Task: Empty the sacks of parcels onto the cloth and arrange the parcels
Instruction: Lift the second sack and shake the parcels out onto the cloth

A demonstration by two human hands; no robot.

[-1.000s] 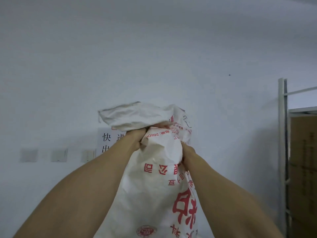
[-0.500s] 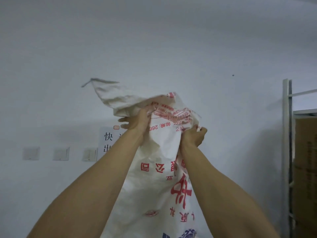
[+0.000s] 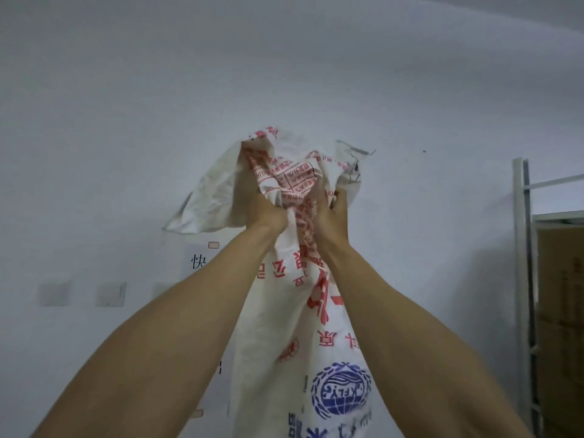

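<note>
A white woven sack [image 3: 294, 327] with red and blue upside-down print hangs in front of me, held high against the wall. My left hand [image 3: 264, 210] and my right hand [image 3: 333, 213] both clutch its bunched bottom end, close together at head height. The sack's lower part runs out of the bottom of the view. No parcels and no cloth are in sight.
A white wall [image 3: 284, 74] fills the view, with several switch plates [image 3: 110, 294] and a paper notice [image 3: 197, 263] at the lower left. A white metal shelf frame [image 3: 523, 279] with cardboard boxes [image 3: 561, 311] stands at the right edge.
Both hands have lifted the sack higher and drawn closer together. More of the sack's printed body, including the blue emblem, has come up into view, and the loose corner has flopped over.
</note>
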